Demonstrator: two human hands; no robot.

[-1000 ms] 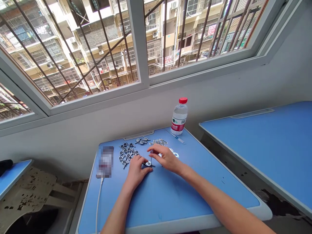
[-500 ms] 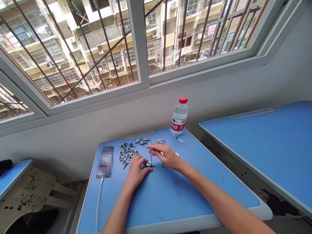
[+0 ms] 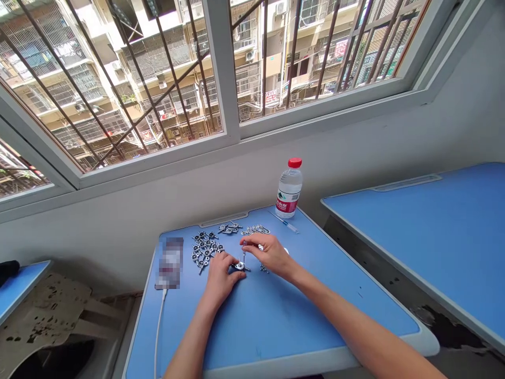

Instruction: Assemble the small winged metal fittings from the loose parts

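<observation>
My left hand (image 3: pixel 222 279) rests on the blue table, its thumb and fingers closed around a small round metal part (image 3: pixel 240 266) with thin arms sticking out. Above that part, my right hand (image 3: pixel 270 255) pinches a slim screwdriver (image 3: pixel 244 252) held upright, its shaft running down to the part. Most of its handle is hidden by the fingers. A little heap of screws (image 3: pixel 264 268) lies just under my right hand, and a white round thing (image 3: pixel 286 251) is partly covered behind it. To the left, several similar metal parts (image 3: pixel 203 245) are spread in a group.
Further metal pieces (image 3: pixel 230 227) and a row of shiny fittings (image 3: pixel 255 230) lie toward the back. A second screwdriver (image 3: pixel 290 226) lies by a water bottle (image 3: pixel 289 189) with a red cap. At left is a phone (image 3: pixel 171 263) with a white cable (image 3: pixel 160 326).
Both hands stay nearly in place, with the screwdriver still upright over the metal part. My right hand's fingers have shifted slightly on its handle. The whole view has moved a little.
</observation>
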